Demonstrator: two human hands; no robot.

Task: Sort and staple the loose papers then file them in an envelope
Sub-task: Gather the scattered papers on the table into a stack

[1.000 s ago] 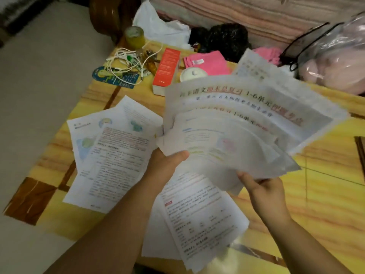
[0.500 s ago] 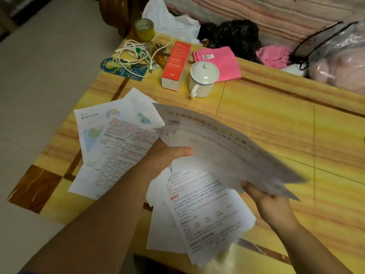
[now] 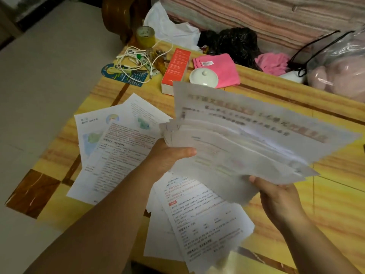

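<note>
fanned printed papers [image 3: 246, 143] aloft, sheets [image 3: 118, 155] on table

Two hands: left hand [image 3: 167, 157], right hand [image 3: 276, 198]; one fanned paper sheaf [image 3: 246, 143]; two paper piles at seven [image 3: 118, 155] and six o'clock [image 3: 203, 224]; one lidded mug [image 3: 203, 77]; one orange box [image 3: 176, 70]; one tape roll [image 3: 145, 36].

This looks like a home living room. A glossy yellow table [image 3: 296, 119] holds household clutter: a lidded mug [image 3: 203, 76], pink cloth [image 3: 219, 66], charger cable [image 3: 134, 62], with a striped sofa [image 3: 256, 14] behind.

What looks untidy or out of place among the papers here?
The held papers are fanned out unevenly between the left hand and right hand. The sheets on the table lie crooked and overlapping, and some hang over the near edge.
</note>
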